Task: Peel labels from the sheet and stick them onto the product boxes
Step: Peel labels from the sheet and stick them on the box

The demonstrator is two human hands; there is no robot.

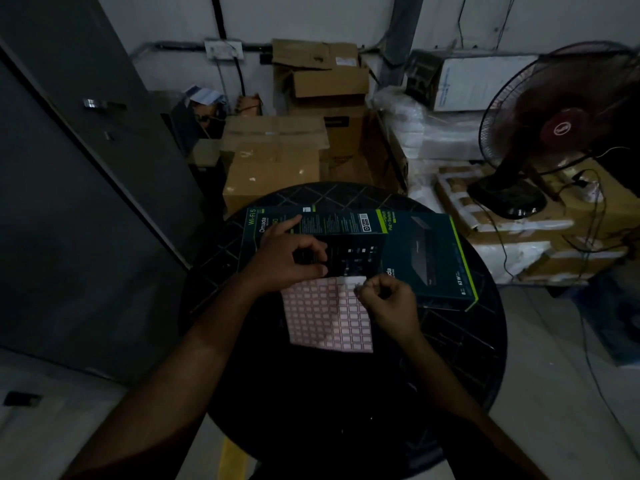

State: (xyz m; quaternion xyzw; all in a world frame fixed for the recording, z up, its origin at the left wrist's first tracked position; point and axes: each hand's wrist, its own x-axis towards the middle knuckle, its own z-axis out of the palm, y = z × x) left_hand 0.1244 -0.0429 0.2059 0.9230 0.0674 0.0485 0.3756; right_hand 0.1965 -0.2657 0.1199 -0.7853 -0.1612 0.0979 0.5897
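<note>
label sheet [329,313] edge pinched by right hand [391,303] (left hand [287,258] gripping box [346,244])

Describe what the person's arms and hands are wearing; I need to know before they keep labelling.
Both arms are bare as far up as the head view shows, with no sleeve edge in sight. The left hand and the right hand wear no gloves. I see no watch, band or ring, though the picture is dim, so a thin ring could go unseen.

You have a round black table with a lattice-patterned top [450,341] in front of you. On it lie 2 dark green cardboard product boxes [429,258] and, nearer you, 1 pink-gridded white label sheet [325,320].
</note>
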